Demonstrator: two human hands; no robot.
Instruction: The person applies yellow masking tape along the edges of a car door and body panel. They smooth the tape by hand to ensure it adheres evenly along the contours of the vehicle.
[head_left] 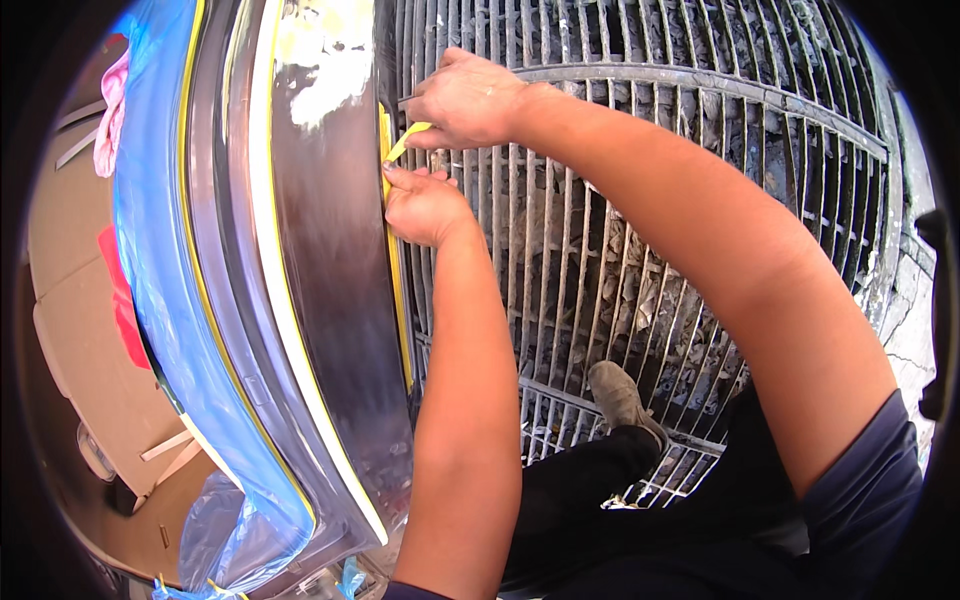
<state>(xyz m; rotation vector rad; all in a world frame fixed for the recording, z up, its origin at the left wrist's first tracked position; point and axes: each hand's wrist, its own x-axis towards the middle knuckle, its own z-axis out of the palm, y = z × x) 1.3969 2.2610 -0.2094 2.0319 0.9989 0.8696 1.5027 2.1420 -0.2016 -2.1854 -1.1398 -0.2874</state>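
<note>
A strip of yellow masking tape (pixel 400 300) runs down the outer edge of a dark, glossy car body panel (pixel 335 230). A short length of it rises off the edge into my right hand (pixel 465 100), which pinches its end between thumb and fingers. Just below, my left hand (pixel 428 205) has its thumb and curled fingers closed at the tape, against the panel's edge. Its fingertips are partly hidden. Sunlight glares off the panel's upper end. A white, yellow-edged strip (pixel 283 240) follows the panel's inner side.
Blue plastic film (pixel 175 250), edged with yellow tape, covers part of the car at left. Beyond it lie a brown interior surface (pixel 80 250), a pink cloth (pixel 110 115) and a red piece (pixel 122 300). Metal floor grating (pixel 540 250) spans a debris-filled pit; my shoe (pixel 615 395) stands there.
</note>
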